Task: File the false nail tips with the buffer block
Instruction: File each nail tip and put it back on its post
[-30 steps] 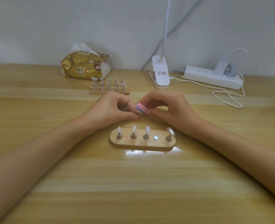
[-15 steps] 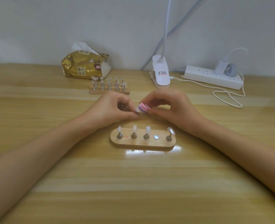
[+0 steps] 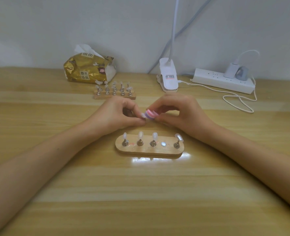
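Observation:
My right hand (image 3: 180,113) pinches a small pink and purple buffer block (image 3: 150,114) above the table. Against the block's left face my left hand (image 3: 117,114) pinches a clear false nail tip (image 3: 143,115) on its stand. Just in front of both hands lies an oval wooden holder (image 3: 149,150) with several clear nail tips on metal stands; one magnet spot (image 3: 163,144) in the holder stands bare.
A second wooden holder (image 3: 114,96) full of nail tips sits behind my left hand. Behind it lies a gold tissue pack (image 3: 88,70). A white lamp clamp (image 3: 169,77), a power strip (image 3: 222,80) and a looped white cable (image 3: 238,101) are at the back right.
The buffer block has shifted slightly against the nail tip between my fingers. Both hands stay in the same place above the holder.

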A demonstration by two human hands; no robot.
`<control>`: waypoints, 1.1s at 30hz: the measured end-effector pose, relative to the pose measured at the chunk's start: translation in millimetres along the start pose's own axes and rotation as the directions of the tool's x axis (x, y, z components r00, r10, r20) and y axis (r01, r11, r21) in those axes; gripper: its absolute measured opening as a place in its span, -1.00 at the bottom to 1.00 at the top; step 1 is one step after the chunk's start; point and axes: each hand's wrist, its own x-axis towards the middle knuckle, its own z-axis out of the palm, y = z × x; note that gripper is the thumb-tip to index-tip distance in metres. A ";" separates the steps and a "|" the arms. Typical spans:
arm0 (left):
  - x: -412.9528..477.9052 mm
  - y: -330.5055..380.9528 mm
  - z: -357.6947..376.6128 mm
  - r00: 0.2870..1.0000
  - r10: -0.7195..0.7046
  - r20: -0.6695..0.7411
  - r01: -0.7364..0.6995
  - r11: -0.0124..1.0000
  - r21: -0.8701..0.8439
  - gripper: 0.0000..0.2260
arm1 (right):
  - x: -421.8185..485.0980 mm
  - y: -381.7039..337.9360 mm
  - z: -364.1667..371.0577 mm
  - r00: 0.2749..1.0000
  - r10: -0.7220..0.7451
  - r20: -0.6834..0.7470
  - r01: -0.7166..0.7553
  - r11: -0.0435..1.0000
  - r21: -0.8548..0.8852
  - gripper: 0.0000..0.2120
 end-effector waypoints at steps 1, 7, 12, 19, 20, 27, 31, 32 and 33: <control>-0.4 0.2 0.0 1.000 -0.002 -0.004 0.002 1.000 0.001 -0.89 | -1.2 1.6 -2.0 1.000 0.019 -0.007 -0.019 1.000 0.008 -0.88; -5.2 6.8 1.0 1.000 -0.012 -0.010 0.012 1.000 0.009 -0.89 | 1.0 7.5 -6.4 0.979 0.186 -0.087 -0.165 0.964 0.208 -0.84; -11.9 32.3 -3.3 1.000 -0.023 0.003 0.024 0.982 -0.190 -0.85 | 1.5 8.8 -6.1 0.980 0.196 -0.031 -0.185 0.961 0.205 -0.82; -33.0 53.6 26.2 0.969 0.113 0.220 -0.141 0.983 0.114 -0.83 | 0.9 9.0 -5.4 0.985 0.171 -0.020 -0.164 0.968 0.190 -0.82; -34.6 52.1 27.7 0.973 0.108 0.205 -0.137 0.981 0.136 -0.83 | 1.1 8.9 -5.3 0.985 0.172 -0.019 -0.166 0.968 0.190 -0.81; -36.7 50.9 26.1 0.982 0.095 0.164 -0.130 0.967 0.220 -0.83 | 1.1 7.9 -6.1 0.985 0.174 0.004 -0.173 0.970 0.172 -0.80; -38.7 56.3 28.3 0.973 0.166 0.159 -0.215 0.900 0.379 -0.88 | 1.7 8.1 -5.2 0.984 0.180 -0.009 -0.176 0.968 0.178 -0.82; -39.2 58.2 30.3 0.969 0.194 0.151 -0.241 0.873 0.425 -0.86 | 2.0 8.0 -5.0 0.983 0.183 -0.014 -0.178 0.966 0.186 -0.83; -39.6 60.2 32.9 0.964 0.226 0.142 -0.267 0.844 0.465 -0.84 | 2.1 8.0 -5.1 0.982 0.186 -0.016 -0.179 0.965 0.191 -0.83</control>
